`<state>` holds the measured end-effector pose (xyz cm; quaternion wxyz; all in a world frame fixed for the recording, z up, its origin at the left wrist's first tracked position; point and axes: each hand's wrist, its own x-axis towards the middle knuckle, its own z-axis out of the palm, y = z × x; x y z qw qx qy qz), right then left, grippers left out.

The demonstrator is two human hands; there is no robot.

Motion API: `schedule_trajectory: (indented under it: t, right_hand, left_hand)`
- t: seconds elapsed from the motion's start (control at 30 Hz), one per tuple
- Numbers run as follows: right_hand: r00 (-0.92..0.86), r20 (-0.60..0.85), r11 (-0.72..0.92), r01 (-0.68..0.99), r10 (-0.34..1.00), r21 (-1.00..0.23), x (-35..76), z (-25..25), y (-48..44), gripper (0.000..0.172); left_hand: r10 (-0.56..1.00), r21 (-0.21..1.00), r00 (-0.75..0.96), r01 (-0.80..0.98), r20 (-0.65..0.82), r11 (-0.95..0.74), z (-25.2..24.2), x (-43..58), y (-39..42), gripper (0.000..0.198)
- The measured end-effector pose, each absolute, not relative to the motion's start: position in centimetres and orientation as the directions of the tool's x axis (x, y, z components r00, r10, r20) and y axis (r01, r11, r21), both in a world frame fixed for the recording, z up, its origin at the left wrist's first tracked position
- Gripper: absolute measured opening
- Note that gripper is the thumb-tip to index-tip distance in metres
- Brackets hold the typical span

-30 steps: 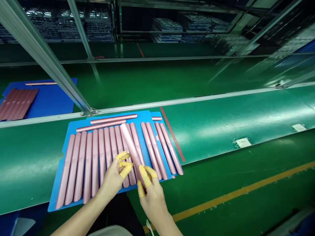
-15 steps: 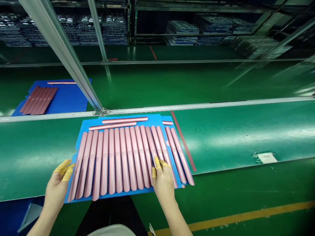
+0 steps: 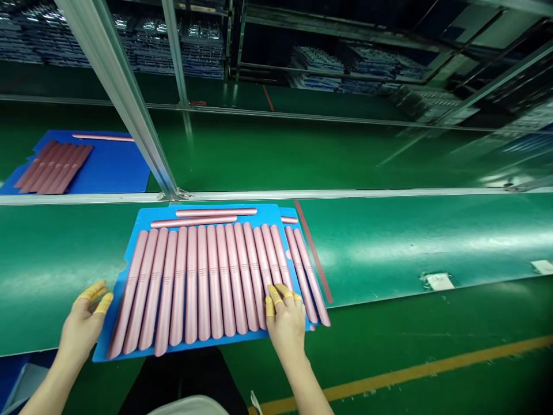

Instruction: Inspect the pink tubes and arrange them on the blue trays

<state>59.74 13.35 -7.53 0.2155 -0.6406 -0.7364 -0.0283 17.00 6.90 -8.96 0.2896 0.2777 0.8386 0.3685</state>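
A row of pink tubes [image 3: 202,282] lies side by side on a blue board [image 3: 132,253]. Two more pink tubes [image 3: 216,213] lie crosswise along its far edge. My right hand [image 3: 286,323], with yellow finger cots on its tips, is closed over a tube near the row's lower right end; the exact contact under the fingers is hidden. To the left of the board, my left hand [image 3: 82,323] is in the air, fingers apart and holding nothing. A second blue board [image 3: 287,211] shows from beneath on the right, with pink tubes [image 3: 306,274] on it.
The green bench [image 3: 375,242] extends to both sides, with a red strip [image 3: 314,251] right of the boards. A metal post [image 3: 116,86] rises at the bench's far edge. Beyond it lies another blue board [image 3: 116,164] with pink tubes [image 3: 56,167].
My left hand has moved left, away from the board's edge. The tubes by my right hand now lie closer to the rest of the row. The view has shifted slightly.
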Motion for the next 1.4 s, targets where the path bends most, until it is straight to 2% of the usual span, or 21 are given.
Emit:
schedule_trajectory:
  t: [0.07, 0.13, 0.27, 0.33, 0.47, 0.63, 0.77, 1.0, 1.13, 1.2, 1.4]
  right_hand:
    - [-0.004, 0.385, 0.132, 0.942, 0.923, -0.307, 61.2, -7.7, 14.4, 0.032]
    - [0.102, 0.345, 0.037, 0.927, 0.933, -0.373, 63.0, -8.0, 15.8, 0.038]
    - [0.205, 0.016, -0.173, 0.864, 0.979, -0.473, 65.5, -8.8, 18.0, 0.044]
    - [0.212, -0.064, -0.216, 0.843, 0.975, -0.492, 65.8, -8.9, 18.6, 0.043]
    - [0.241, -0.076, -0.246, 0.830, 0.968, -0.501, 65.6, -8.7, 18.9, 0.044]
    - [0.280, -0.112, -0.293, 0.770, 0.953, -0.566, 66.1, -9.0, 19.3, 0.044]
    - [0.293, -0.172, -0.327, 0.645, 0.941, -0.691, 67.1, -9.4, 19.9, 0.040]
    - [0.294, -0.282, -0.366, 0.286, 0.913, -0.886, 67.6, -8.6, 19.7, 0.049]
    - [0.307, -0.450, -0.473, 0.001, 0.839, -0.881, 68.2, -7.5, 17.2, 0.051]
    - [0.320, -0.503, -0.511, -0.066, 0.803, -0.857, 68.7, -6.8, 15.3, 0.051]
    - [0.308, -0.680, -0.616, -0.288, 0.666, -0.734, 69.6, -4.5, 10.5, 0.055]
  left_hand:
    - [0.693, 0.771, -0.650, 0.252, -0.313, 0.585, -9.2, 16.6, 7.4, 0.058]
    - [0.693, 0.785, -0.636, 0.213, -0.340, 0.581, -9.2, 16.4, 8.1, 0.056]
    - [0.657, 0.773, -0.629, 0.136, -0.416, 0.620, -8.9, 16.2, 9.7, 0.053]
    - [0.671, 0.786, -0.604, 0.116, -0.430, 0.608, -9.2, 16.0, 10.5, 0.049]
    - [0.724, 0.860, -0.554, 0.029, -0.411, 0.510, -10.4, 15.8, 11.9, 0.035]
    - [0.689, 0.863, -0.592, -0.020, -0.418, 0.505, -10.9, 15.9, 13.4, 0.028]
    - [0.710, 0.844, -0.495, -0.097, -0.501, 0.528, -10.2, 15.9, 14.1, 0.046]
    - [0.733, 0.883, -0.515, -0.115, -0.444, 0.455, -8.3, 16.6, 13.6, 0.054]
    - [0.745, 0.890, -0.509, -0.104, -0.431, 0.444, -5.9, 17.5, 10.5, 0.057]
    - [0.738, 0.894, -0.532, -0.085, -0.414, 0.440, -5.0, 17.6, 8.2, 0.059]
    - [0.606, 0.868, -0.681, -0.092, -0.412, 0.488, -3.2, 17.4, 1.6, 0.094]
